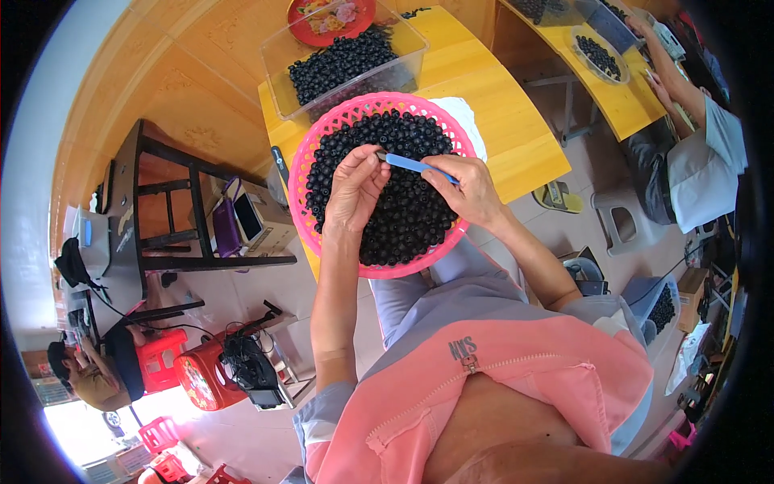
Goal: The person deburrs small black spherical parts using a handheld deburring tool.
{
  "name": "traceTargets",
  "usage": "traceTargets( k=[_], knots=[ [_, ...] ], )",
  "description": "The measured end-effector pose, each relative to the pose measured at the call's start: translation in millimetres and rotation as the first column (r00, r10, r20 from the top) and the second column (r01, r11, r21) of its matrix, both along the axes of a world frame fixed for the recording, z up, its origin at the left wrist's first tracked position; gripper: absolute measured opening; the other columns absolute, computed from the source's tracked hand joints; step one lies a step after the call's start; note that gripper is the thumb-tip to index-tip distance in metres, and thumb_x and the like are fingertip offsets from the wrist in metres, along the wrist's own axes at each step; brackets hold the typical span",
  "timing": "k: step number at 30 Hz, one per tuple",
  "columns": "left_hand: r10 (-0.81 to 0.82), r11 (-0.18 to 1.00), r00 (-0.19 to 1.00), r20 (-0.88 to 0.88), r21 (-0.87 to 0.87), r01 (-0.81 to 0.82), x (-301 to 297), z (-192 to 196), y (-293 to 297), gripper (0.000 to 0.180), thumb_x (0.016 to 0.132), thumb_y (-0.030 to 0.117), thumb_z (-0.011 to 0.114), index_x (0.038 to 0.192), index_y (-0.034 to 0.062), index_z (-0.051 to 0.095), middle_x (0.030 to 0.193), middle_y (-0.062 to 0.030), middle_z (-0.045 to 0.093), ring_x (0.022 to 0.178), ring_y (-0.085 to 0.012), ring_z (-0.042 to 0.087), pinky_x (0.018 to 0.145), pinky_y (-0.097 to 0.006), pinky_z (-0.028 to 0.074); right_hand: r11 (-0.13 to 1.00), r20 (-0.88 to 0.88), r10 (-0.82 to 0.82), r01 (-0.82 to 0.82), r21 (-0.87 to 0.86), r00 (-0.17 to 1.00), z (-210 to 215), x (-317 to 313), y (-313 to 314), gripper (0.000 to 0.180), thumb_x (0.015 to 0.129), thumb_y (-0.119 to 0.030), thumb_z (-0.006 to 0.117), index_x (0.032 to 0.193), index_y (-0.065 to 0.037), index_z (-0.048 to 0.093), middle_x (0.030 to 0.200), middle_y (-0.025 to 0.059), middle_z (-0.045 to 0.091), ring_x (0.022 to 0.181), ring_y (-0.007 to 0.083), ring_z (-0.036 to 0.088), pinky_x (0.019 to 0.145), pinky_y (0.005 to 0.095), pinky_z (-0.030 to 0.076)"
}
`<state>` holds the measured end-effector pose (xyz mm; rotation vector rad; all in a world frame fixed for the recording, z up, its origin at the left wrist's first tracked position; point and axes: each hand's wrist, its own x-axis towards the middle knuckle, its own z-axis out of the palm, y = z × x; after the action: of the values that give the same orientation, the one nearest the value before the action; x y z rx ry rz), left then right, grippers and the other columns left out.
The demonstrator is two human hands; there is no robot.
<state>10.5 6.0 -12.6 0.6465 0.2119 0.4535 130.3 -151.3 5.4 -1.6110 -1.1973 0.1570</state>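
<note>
Over a pink plastic basket [301, 194] heaped with small, round, black bead-like pieces [403, 226], both my hands meet. My right hand [472, 187] is closed around the light blue handle of a slim tool [413, 164], its tip pointing left. My left hand [356, 184] is closed in a pinch at that tip. A small dark piece seems to sit between its thumb and forefinger, mostly covered by them. The exact kind of tool cannot be made out, since its tip is hidden at the fingers.
Behind the basket, a clear plastic bin [415, 64] holds more black pieces and a red floral plate [322, 22]. Both rest on a yellow table [516, 137], beside a white cloth [463, 117]. Another person [701, 153] works at the right; a dark table frame [193, 202] stands left.
</note>
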Motion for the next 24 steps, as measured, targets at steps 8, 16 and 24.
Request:
traceTargets(
  k=[8, 16, 24],
  knots=[
    [0.024, 1.0, 0.999, 0.031, 0.002, -0.024, 0, 4, -2, 0.009, 0.083, 0.004, 0.058, 0.092, 0.0032, 0.059, 0.084, -0.0055, 0.062, 0.075, -0.0132, 0.06, 0.071, -0.024, 0.051, 0.999, -0.017, 0.037, -0.037, 0.001, 0.999, 2, 1, 0, 0.017, 0.082, -0.016, 0.06, 0.086, 0.0, 0.063, 0.071, 0.0157, 0.062, 0.058, 0.0277, 0.06, 0.051, 0.0338, 0.045],
    [-0.009, 1.0, 0.994, 0.106, -0.015, 0.011, -2, 4, -2, 0.008, 0.082, 0.003, 0.058, 0.09, 0.0028, 0.059, 0.085, -0.0072, 0.062, 0.074, -0.0143, 0.06, 0.07, -0.024, 0.051, 0.997, 0.004, 0.069, -0.069, 0.042, 0.998, 5, 2, 0, 0.018, 0.082, -0.017, 0.059, 0.086, 0.0, 0.063, 0.074, 0.0163, 0.063, 0.063, 0.0298, 0.062, 0.055, 0.0358, 0.047],
    [-0.055, 0.998, 0.983, 0.176, 0.004, 0.055, -4, 5, 1, 0.008, 0.08, 0.005, 0.063, 0.086, 0.0028, 0.059, 0.088, -0.0081, 0.059, 0.073, -0.0139, 0.056, 0.068, -0.023, 0.048, 0.994, 0.108, -0.107, 0.109, -0.009, 0.988, 16, 27, -15, 0.02, 0.083, -0.02, 0.057, 0.088, -0.001, 0.063, 0.071, 0.0149, 0.062, 0.063, 0.0303, 0.061, 0.056, 0.0358, 0.047]
  ],
)
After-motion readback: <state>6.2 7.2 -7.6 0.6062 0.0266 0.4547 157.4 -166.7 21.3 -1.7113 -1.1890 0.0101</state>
